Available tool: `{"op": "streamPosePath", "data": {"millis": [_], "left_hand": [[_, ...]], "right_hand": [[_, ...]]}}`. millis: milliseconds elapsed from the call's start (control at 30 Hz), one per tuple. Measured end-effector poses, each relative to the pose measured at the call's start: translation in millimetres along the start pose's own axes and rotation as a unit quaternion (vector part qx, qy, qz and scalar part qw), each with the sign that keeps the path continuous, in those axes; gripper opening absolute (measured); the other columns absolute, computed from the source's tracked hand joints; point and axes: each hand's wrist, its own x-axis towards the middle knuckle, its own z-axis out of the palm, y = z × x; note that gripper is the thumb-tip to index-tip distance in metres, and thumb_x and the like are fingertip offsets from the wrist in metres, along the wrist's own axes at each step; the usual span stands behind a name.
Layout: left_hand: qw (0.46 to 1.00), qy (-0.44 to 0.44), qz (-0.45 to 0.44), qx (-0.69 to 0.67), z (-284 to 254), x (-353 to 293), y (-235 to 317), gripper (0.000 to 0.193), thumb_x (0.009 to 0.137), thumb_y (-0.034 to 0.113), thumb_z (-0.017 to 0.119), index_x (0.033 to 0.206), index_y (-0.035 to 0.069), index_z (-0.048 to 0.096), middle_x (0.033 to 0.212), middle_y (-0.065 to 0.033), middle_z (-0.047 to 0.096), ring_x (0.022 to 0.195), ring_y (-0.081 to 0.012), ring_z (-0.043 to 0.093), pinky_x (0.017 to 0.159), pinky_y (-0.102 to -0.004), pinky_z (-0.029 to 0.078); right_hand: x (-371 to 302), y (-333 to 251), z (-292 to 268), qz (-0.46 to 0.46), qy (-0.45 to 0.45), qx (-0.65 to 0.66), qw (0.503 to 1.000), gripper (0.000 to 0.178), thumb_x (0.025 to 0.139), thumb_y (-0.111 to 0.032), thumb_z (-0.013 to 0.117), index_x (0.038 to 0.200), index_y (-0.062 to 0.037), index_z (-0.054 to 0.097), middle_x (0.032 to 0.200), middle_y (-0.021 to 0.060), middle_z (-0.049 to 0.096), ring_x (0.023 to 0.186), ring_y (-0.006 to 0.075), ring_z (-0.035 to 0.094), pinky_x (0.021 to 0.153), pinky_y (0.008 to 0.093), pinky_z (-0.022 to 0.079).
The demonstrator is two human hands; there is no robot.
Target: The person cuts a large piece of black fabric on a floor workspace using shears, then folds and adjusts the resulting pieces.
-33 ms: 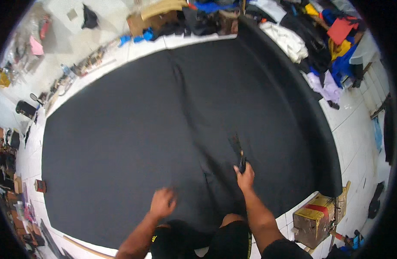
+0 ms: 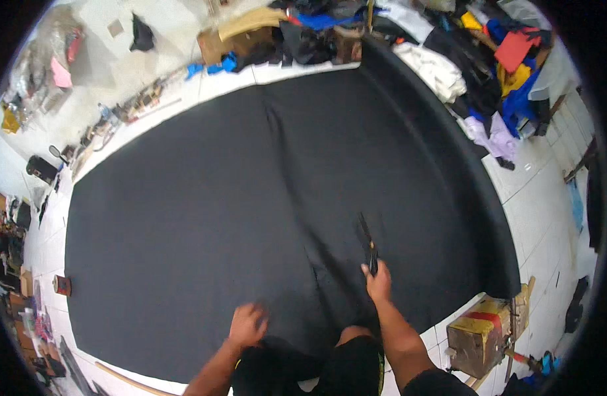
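Observation:
A large sheet of black material (image 2: 178, 224) lies spread on the floor beneath both hands, with a lengthwise wrinkle near its middle. In my right hand (image 2: 379, 282) is a pair of scissors (image 2: 366, 230) with dark handles, its long narrow blades pointing away from me over the sheet. The fingers are wrapped round the handles. My left hand (image 2: 249, 323) hovers low over the near part of the sheet, its fingers loosely bent and apart, slightly blurred, with nothing visible in them.
The sheet's right side rises into a thick roll (image 2: 449, 145). A taped cardboard box (image 2: 478, 333) stands at the near right. A small can (image 2: 62, 285) sits by the left edge. Piled clothes and fabric (image 2: 435, 69) lie at the far right, and a brown box (image 2: 217, 46) stands at the back.
My left hand has moved toward me and its fingers have loosened. The right hand with the scissors has shifted slightly toward me and to the right.

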Motion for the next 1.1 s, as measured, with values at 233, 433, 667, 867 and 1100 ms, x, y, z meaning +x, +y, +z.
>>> {"op": "streamPosePath", "data": {"millis": [233, 433, 667, 867, 1100], "left_hand": [[0.972, 0.174, -0.150, -0.053, 1.0, -239.4, 26.0, 0.040, 0.084, 0.026, 0.070, 0.117, 0.003, 0.066, 0.126, -0.0231, 0.060, 0.118, -0.0416, 0.055, 0.105, -0.0463, 0.042], [0.931, 0.256, -0.197, -0.169, 41.6, -315.6, 33.6, 0.046, 0.089, 0.027, 0.068, 0.127, 0.002, 0.060, 0.135, -0.0233, 0.054, 0.126, -0.0388, 0.051, 0.108, -0.0441, 0.039], [0.959, 0.208, -0.144, -0.125, 2.7, -307.0, 60.2, 0.050, 0.090, 0.028, 0.068, 0.130, 0.001, 0.057, 0.136, -0.0231, 0.052, 0.128, -0.0393, 0.049, 0.110, -0.0451, 0.038], [0.985, 0.090, -0.147, 0.010, -14.2, -307.6, 99.4, 0.070, 0.085, 0.038, 0.071, 0.142, 0.004, 0.048, 0.155, -0.0280, 0.031, 0.143, -0.0465, 0.028, 0.116, -0.0515, 0.026], [0.996, 0.039, -0.060, 0.055, -27.3, -326.4, 155.3, 0.074, 0.077, 0.034, 0.076, 0.139, 0.005, 0.048, 0.148, -0.0308, 0.033, 0.137, -0.0503, 0.033, 0.112, -0.0588, 0.028]], "right_hand": [[-269.2, 178.2, -109.7, 0.042, 0.031, -0.065, 0.996, 0.042, 0.083, -0.029, 0.074, 0.102, 0.0057, 0.060, 0.095, 0.0288, 0.064, 0.093, 0.0468, 0.063, 0.079, 0.0504, 0.050], [-444.4, 262.0, -103.0, 0.291, -0.034, -0.081, 0.953, 0.043, 0.076, -0.013, 0.069, 0.112, 0.0071, 0.057, 0.105, 0.0288, 0.065, 0.096, 0.0472, 0.064, 0.084, 0.0521, 0.051], [-454.2, 348.5, -127.3, 0.100, -0.242, -0.333, 0.906, 0.017, 0.078, -0.025, 0.067, 0.082, -0.0091, 0.074, 0.086, 0.0076, 0.072, 0.084, 0.0270, 0.071, 0.074, 0.0405, 0.057], [-352.4, 220.6, -80.4, 0.030, -0.109, -0.001, 0.994, 0.030, 0.088, -0.031, 0.059, 0.092, -0.0015, 0.066, 0.089, 0.0207, 0.066, 0.090, 0.0407, 0.063, 0.083, 0.0499, 0.048], [-287.0, 134.4, -24.2, -0.244, -0.053, -0.229, 0.941, 0.066, 0.086, -0.057, 0.062, 0.137, -0.0167, 0.058, 0.154, 0.0136, 0.036, 0.138, 0.0388, 0.037, 0.109, 0.0559, 0.029]]}}
